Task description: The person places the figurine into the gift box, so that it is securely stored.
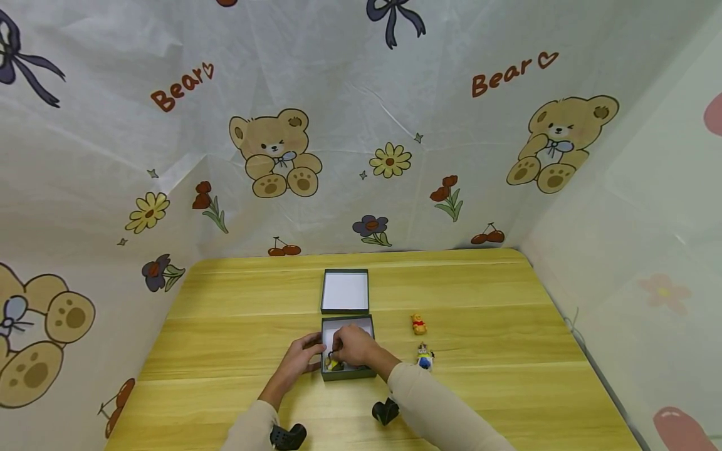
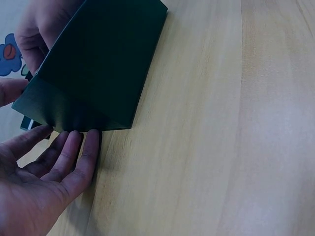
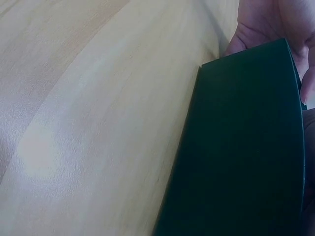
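The left hand (image 1: pixel 301 356) is resting by the left side of a green box (image 1: pixel 348 376). Its fingers are lying mostly straight, and their tips are touching the outside of the box's short wall, while its thumb is sitting up near the rim. These fingers are not clenching.

The right hand (image 1: pixel 354 344) is working inside the box, just to the right of the left fingers. Its fingers are pointing down and curling, and they look like they are pinching a small yellow toy (image 1: pixel 334 364), but the hand is covering part of it, so this is hard to see well. The toy is sitting inside the box, right under those fingertips, near the left wall.

A matching green lid (image 1: pixel 345 292) is lying past the fingers of both hands, just beyond the box, and its white inside is facing up. Off to the right of the right fingers, a little orange bear toy (image 1: pixel 418 324) in red is standing on the counter (image 1: pixel 479 376). A white and blue toy (image 1: pixel 425 357) is sitting nearer to the person's right sleeve (image 1: pixel 434 401). Far behind all the fingers, a white cloth (image 1: pixel 338 81) with bears and flowers is hanging.
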### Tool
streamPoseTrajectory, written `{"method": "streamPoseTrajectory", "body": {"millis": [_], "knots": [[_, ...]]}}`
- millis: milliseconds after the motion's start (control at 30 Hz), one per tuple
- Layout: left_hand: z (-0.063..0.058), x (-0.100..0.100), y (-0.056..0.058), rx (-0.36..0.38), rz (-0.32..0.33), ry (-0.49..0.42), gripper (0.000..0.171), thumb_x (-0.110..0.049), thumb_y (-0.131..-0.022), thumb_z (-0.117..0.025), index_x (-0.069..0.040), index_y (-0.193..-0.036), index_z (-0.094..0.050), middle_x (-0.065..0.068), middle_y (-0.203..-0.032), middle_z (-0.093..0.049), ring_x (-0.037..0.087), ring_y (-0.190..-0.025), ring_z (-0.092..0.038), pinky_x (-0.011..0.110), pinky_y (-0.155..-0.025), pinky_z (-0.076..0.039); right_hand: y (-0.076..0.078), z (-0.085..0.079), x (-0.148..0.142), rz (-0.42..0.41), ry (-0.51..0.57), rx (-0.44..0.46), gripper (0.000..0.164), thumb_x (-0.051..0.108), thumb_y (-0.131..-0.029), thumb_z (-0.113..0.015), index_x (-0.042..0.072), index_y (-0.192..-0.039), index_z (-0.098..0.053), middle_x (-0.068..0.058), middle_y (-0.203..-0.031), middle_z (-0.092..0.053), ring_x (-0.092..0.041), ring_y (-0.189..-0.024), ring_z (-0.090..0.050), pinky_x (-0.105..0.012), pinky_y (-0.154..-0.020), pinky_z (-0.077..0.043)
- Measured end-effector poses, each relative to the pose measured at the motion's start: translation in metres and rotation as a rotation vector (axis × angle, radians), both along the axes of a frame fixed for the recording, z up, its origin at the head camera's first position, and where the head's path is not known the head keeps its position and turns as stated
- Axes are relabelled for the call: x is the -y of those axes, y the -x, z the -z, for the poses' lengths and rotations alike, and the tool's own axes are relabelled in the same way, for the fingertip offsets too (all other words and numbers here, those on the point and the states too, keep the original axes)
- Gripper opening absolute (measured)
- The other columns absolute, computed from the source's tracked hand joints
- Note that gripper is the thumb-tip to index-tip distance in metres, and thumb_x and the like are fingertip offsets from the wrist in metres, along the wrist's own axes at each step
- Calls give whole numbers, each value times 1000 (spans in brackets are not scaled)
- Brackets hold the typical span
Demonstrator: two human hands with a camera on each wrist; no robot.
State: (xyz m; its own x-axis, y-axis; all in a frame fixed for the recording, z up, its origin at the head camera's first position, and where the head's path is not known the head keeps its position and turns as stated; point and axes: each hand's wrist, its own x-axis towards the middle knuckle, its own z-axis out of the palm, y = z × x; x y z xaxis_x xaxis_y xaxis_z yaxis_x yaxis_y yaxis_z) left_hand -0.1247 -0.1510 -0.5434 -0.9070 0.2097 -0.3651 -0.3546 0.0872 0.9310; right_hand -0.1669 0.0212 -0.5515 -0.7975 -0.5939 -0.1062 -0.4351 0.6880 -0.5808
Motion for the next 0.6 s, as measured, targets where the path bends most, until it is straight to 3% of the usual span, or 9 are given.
{"method": "streamPoseTrajectory", "body": {"millis": [200,600], "knots": [[-3,-1,-1,5,3,2,48,-9,-97,-52,15,-137,-40,32,-136,-45,36,-115,-54,47,-90,-52,1,1,1,46,-42,21,13,20,-83,-74,15,-73,-68,12,-64,-58,-2,-57,-50,-20,-54,-44],[-2,-1,-1,-4,-3,-3,49,-9,-97,-51,16,-137,-38,33,-136,-44,37,-116,-53,47,-89,-52,2,-1,2,38,-33,74,13,19,-81,-77,15,-71,-70,13,-61,-57,-2,-53,-50,-18,-51,-43]]}}
